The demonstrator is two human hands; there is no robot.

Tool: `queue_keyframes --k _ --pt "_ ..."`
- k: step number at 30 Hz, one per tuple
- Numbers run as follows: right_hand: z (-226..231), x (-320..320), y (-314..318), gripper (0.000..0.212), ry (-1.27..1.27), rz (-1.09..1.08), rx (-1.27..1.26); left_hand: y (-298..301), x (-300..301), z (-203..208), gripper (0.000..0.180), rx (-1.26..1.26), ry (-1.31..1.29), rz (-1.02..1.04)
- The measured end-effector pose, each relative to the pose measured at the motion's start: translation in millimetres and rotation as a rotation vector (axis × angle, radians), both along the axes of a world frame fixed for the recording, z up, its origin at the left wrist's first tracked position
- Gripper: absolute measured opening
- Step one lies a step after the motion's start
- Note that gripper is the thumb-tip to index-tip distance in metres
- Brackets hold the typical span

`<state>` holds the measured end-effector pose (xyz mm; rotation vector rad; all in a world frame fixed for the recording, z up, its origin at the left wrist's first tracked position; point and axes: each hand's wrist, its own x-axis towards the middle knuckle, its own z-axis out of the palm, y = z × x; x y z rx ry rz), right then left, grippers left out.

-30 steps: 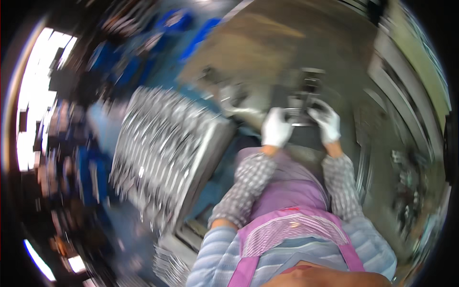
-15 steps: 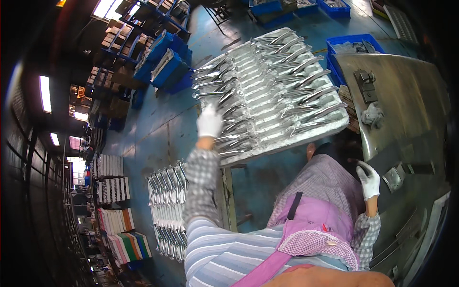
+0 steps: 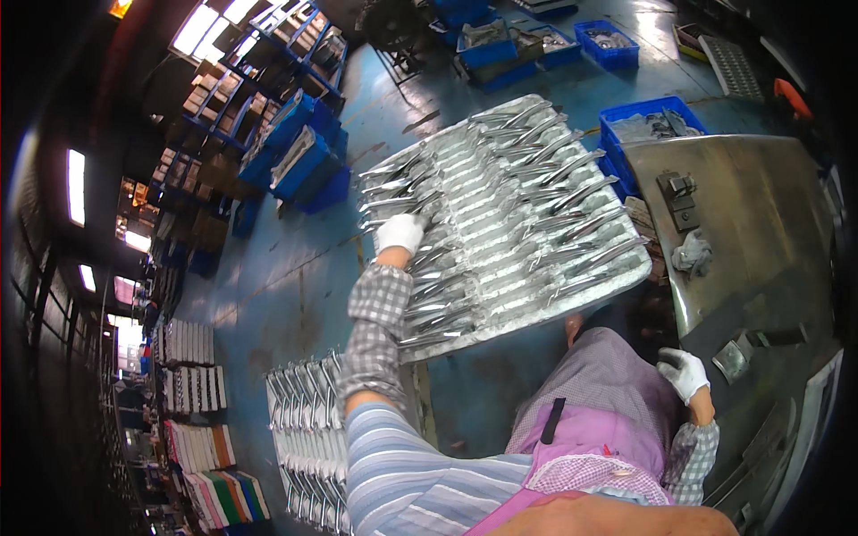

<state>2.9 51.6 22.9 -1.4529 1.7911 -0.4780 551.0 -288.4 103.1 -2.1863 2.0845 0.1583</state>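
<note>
A white, ridged tray (image 3: 483, 219) carries two rows of slender, shiny metal parts (image 3: 581, 214), curved like handles. At the left row, my left hand (image 3: 400, 232), in a white glove, is closed on the outer end of one metal part; its fingertips are partly hidden. Down at my right side, by the edge of the metal workbench (image 3: 760, 196), hangs my gloved right hand (image 3: 684, 373). Its fingers are slightly bent and apart, with nothing in them.
A second rack of similar metal parts (image 3: 308, 438) stands low at the left. Blue crates (image 3: 648, 125) sit behind the bench, with more stacked at far left. On the bench are a small metal fixture (image 3: 679, 201) and a crumpled grey cloth (image 3: 693, 253).
My left hand, blurred above the left row before, is now closed at a metal part there. The tray sits lower in view as the camera has tilted. My right hand stays at my side.
</note>
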Motion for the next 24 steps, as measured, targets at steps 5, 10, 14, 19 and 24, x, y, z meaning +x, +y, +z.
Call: queue_keyframes --k 5,10,14,19,24 --pt "15 3 5 0.038 0.079 0.061 -0.036 7 -1 -20 0.050 -0.106 -0.029 0.171" --pt "-10 -18 34 0.032 -0.190 -0.143 -0.110 52 -97 31 0.019 -0.458 0.637 -0.257" --pt "35 30 1 0.036 -1.040 -0.446 -0.238 180 -238 59 0.025 -0.310 1.141 -0.889" --pt "17 -4 35 0.036 -0.786 -0.357 -0.211 272 -369 -35 0.029 0.437 1.129 -1.275" --pt "46 -110 67 0.027 -0.155 -0.749 -0.540 313 -433 -95 0.027 0.548 1.183 -0.862"
